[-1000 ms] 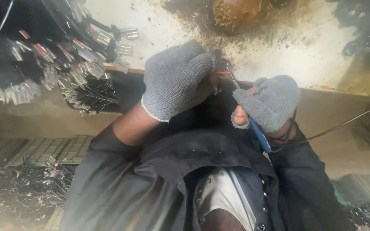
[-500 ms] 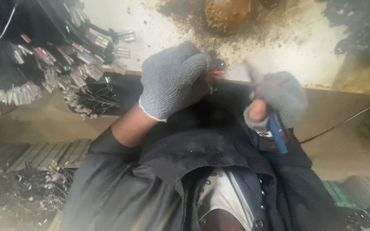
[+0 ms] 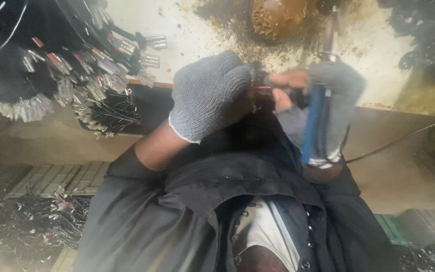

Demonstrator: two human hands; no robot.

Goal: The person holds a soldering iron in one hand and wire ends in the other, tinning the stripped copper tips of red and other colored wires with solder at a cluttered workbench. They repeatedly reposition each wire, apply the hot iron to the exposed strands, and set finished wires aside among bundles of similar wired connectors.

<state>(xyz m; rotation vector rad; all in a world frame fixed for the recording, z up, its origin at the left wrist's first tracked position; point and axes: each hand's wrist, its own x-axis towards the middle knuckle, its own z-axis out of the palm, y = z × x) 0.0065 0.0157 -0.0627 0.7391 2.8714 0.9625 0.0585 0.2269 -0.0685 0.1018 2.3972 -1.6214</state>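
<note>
Here left hand (image 3: 210, 95) grip pinching red wire end (image 3: 264, 87); right hand (image 3: 331, 95) clenched round blue-handled soldering iron (image 3: 314, 123).

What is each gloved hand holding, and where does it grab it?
The right hand grips a blue-handled tool by its handle. The left hand pinches thin wires near their ends.

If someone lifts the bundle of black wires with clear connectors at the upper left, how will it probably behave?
The wire bundle would likely sag and flop, since its thin black strands lie curved and splayed. It seems light for its size: thin wire, small clear connectors. Strands may snag and drag neighbours, as they overlap in a tangle. The left hand and right hand are not touching it.
</note>
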